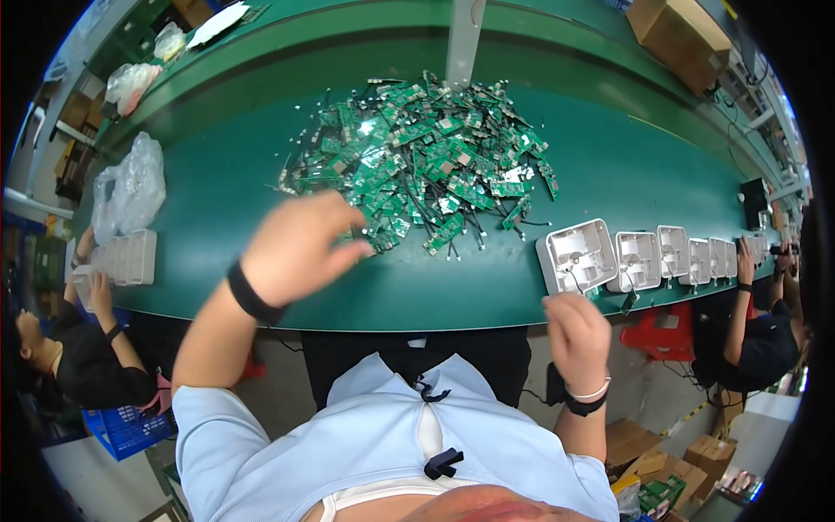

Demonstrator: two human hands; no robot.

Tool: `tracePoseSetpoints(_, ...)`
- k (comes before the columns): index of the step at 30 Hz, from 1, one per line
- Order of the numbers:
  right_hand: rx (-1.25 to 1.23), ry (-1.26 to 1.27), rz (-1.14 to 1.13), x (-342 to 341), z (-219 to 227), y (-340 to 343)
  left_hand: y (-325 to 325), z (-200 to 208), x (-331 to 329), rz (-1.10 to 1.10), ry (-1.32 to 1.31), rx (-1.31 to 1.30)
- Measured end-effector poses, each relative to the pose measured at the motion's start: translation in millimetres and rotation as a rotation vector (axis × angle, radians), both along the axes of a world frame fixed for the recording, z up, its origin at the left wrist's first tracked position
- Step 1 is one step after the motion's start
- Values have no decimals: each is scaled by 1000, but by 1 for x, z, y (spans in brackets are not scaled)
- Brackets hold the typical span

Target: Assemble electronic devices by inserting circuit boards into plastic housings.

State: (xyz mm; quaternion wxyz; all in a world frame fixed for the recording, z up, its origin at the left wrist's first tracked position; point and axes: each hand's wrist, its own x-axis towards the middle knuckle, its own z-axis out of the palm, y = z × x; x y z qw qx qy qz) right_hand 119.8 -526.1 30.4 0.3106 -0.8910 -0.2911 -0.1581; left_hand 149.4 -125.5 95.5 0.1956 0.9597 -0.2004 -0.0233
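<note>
A large heap of green circuit boards [426,165] with short black cables lies in the middle of the bench. My left hand [304,239] is at the heap's near left edge, slightly blurred. Its thumb and fingers are apart, close to the nearest boards, with nothing visibly held. My right hand [577,335] is at the bench's front edge, just below a white plastic housing [576,257]. The fingers of that hand are curled together, and whatever may be between them is hidden. The housing is open at the top, with a dark wire inside.
More white housings [637,261] run in a row to the right, with small boards hanging beside some. A clear plastic bag [130,187] and stacked white housings [130,258] are on the left. People work at both sides. A metal post [464,43] rises behind the heap.
</note>
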Motion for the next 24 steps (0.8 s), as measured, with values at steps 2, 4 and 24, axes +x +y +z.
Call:
tracePoseSetpoints(2,64,54,75,-2,-4,23,23,28,26,168,-24,29)
tracePoseSetpoints(4,82,126,228,-2,-15,50,46,51,67,246,-98,133)
tracePoseSetpoints(24,-3,-167,246,1,-83,94,34,-60,317,-69,-92,905)
